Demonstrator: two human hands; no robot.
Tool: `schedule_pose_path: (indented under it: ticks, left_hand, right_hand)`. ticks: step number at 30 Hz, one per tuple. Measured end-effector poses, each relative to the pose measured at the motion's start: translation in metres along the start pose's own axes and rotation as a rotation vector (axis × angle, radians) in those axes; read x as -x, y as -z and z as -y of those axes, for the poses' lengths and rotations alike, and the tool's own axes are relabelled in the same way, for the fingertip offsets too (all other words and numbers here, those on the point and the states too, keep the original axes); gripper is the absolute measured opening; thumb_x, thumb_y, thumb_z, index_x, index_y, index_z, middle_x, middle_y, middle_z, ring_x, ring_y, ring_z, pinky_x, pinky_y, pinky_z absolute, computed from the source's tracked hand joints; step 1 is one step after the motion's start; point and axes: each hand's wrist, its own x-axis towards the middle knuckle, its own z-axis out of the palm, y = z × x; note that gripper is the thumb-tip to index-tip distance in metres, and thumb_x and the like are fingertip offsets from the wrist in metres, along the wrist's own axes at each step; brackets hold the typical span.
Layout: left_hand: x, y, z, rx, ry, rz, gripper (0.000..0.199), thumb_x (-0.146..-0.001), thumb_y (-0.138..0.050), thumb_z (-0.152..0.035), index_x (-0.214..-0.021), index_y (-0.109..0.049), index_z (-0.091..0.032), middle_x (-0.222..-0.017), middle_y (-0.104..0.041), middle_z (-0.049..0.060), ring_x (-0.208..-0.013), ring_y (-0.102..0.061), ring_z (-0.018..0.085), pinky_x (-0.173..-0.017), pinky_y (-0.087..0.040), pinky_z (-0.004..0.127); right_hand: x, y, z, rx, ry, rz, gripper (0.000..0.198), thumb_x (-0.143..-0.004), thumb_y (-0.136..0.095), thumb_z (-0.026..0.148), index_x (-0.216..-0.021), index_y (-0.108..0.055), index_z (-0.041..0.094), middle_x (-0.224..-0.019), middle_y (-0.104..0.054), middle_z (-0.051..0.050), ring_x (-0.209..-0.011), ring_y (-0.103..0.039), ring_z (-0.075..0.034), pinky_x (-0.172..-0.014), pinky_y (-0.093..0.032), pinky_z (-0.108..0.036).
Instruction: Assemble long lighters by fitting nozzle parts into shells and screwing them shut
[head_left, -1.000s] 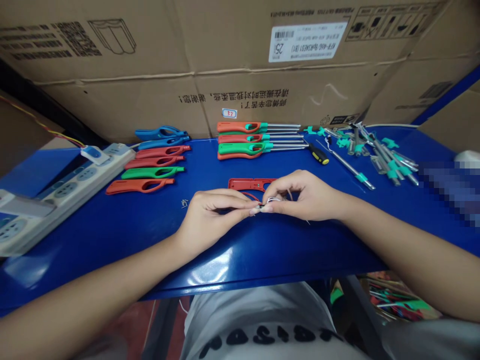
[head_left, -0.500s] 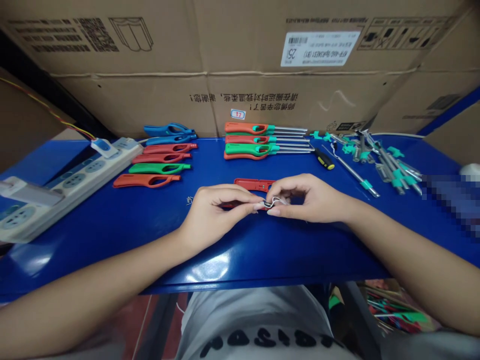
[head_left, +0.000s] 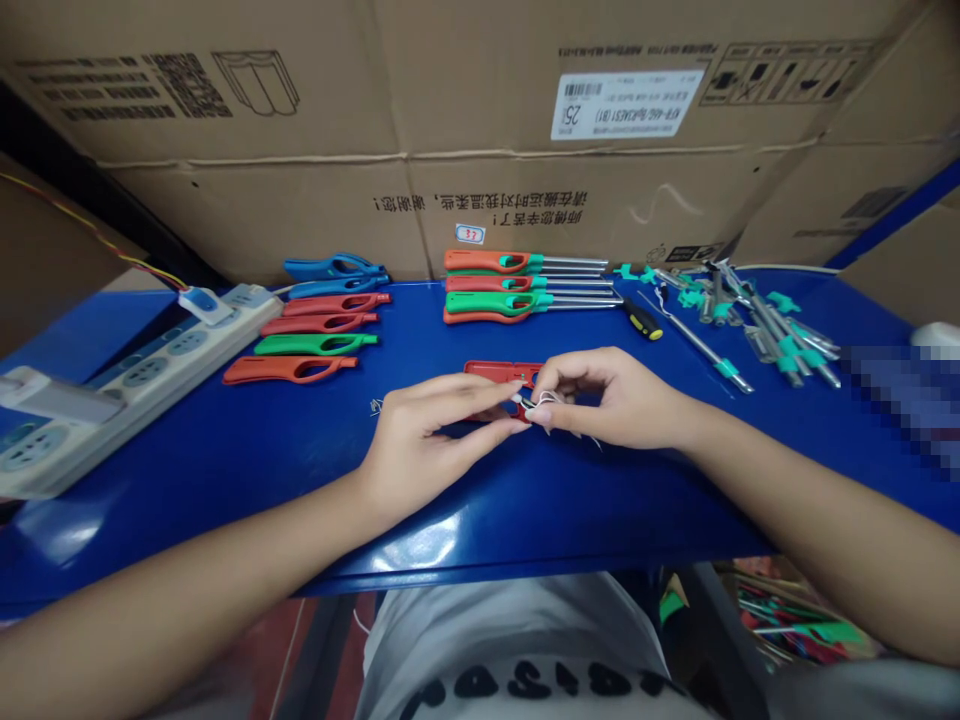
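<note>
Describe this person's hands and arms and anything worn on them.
The left hand and right hand are both bare: no gloves, and no rings, watch or bracelet that I can see. Both forearms are uncovered as far as they show, with no sleeve or marking on them. Between them is a grey garment with bold black lettering.

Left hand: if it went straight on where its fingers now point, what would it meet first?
Probably the small wired part held by the right hand, close ahead, though depth there is unclear.
</note>
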Motion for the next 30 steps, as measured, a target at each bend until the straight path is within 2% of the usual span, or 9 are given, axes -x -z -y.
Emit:
schedule_pose_path:
  ticks: [5, 8, 11, 14, 18, 25, 30]
  left_hand:
    - [0.003, -0.003, -0.001, -0.027, -0.017, 0.027, 0.04, -0.079, -0.084, -0.025, -0.118, -0.075, -0.023, -0.11, -0.078, 0.006, -0.093, -0.074, 0.018, -0.087, -0.061, 0.027]
    - [0.003, -0.003, -0.001, -0.047, 0.016, 0.048, 0.038, -0.081, -0.082, -0.027, -0.118, -0.074, -0.022, -0.11, -0.077, 0.007, -0.094, -0.074, 0.019, -0.086, -0.061, 0.028]
    - [0.002, -0.001, -0.002, -0.062, 0.023, 0.05, 0.035, -0.081, -0.081, -0.028, -0.115, -0.075, -0.022, -0.107, -0.078, 0.007, -0.092, -0.074, 0.02, -0.084, -0.061, 0.029]
    - [0.0, 0.001, -0.003, -0.066, -0.008, 0.038, 0.03, -0.079, -0.083, -0.029, -0.107, -0.077, -0.022, -0.1, -0.079, 0.007, -0.086, -0.074, 0.019, -0.082, -0.061, 0.03]
    - [-0.002, 0.004, -0.003, -0.074, -0.041, 0.03, 0.025, -0.077, -0.085, -0.03, -0.1, -0.079, -0.022, -0.091, -0.08, 0.007, -0.081, -0.075, 0.02, -0.078, -0.061, 0.031]
    - [-0.002, 0.006, -0.001, -0.121, -0.135, 0.077, 0.025, -0.077, -0.084, -0.032, -0.1, -0.078, -0.024, -0.088, -0.08, 0.005, -0.077, -0.075, 0.02, -0.076, -0.061, 0.03]
    - [-0.003, 0.008, -0.001, -0.15, -0.243, 0.106, 0.024, -0.081, -0.081, -0.029, -0.103, -0.076, -0.021, -0.087, -0.079, 0.005, -0.077, -0.075, 0.018, -0.076, -0.06, 0.027]
  right_hand:
    - [-0.002, -0.011, 0.002, -0.084, -0.043, 0.016, 0.029, -0.086, -0.073, 0.042, -0.076, -0.067, 0.015, -0.063, -0.063, 0.002, -0.054, -0.053, -0.008, -0.053, -0.043, -0.022]
    - [-0.002, -0.014, 0.002, -0.073, -0.046, -0.001, 0.029, -0.085, -0.074, 0.043, -0.077, -0.068, 0.016, -0.061, -0.06, 0.003, -0.054, -0.052, -0.008, -0.053, -0.042, -0.022]
    - [-0.002, -0.013, 0.002, -0.043, -0.018, 0.006, 0.026, -0.088, -0.07, 0.04, -0.081, -0.07, 0.016, -0.067, -0.064, 0.001, -0.058, -0.055, -0.009, -0.057, -0.045, -0.022]
    - [0.0, -0.011, 0.002, 0.009, 0.012, 0.025, 0.021, -0.089, -0.068, 0.036, -0.087, -0.071, 0.016, -0.078, -0.071, -0.002, -0.067, -0.06, -0.012, -0.064, -0.049, -0.024]
    - [0.002, -0.008, 0.001, 0.029, 0.028, 0.057, 0.024, -0.088, -0.068, 0.036, -0.099, -0.073, 0.015, -0.089, -0.074, -0.006, -0.076, -0.065, -0.015, -0.069, -0.053, -0.026]
    - [0.002, -0.008, 0.0, 0.041, 0.063, 0.077, 0.025, -0.09, -0.066, 0.036, -0.099, -0.074, 0.014, -0.091, -0.075, -0.007, -0.078, -0.066, -0.015, -0.071, -0.054, -0.027]
    - [0.002, -0.01, 0.002, 0.037, 0.074, 0.066, 0.024, -0.09, -0.066, 0.035, -0.095, -0.075, 0.014, -0.085, -0.074, -0.007, -0.075, -0.065, -0.015, -0.069, -0.052, -0.026]
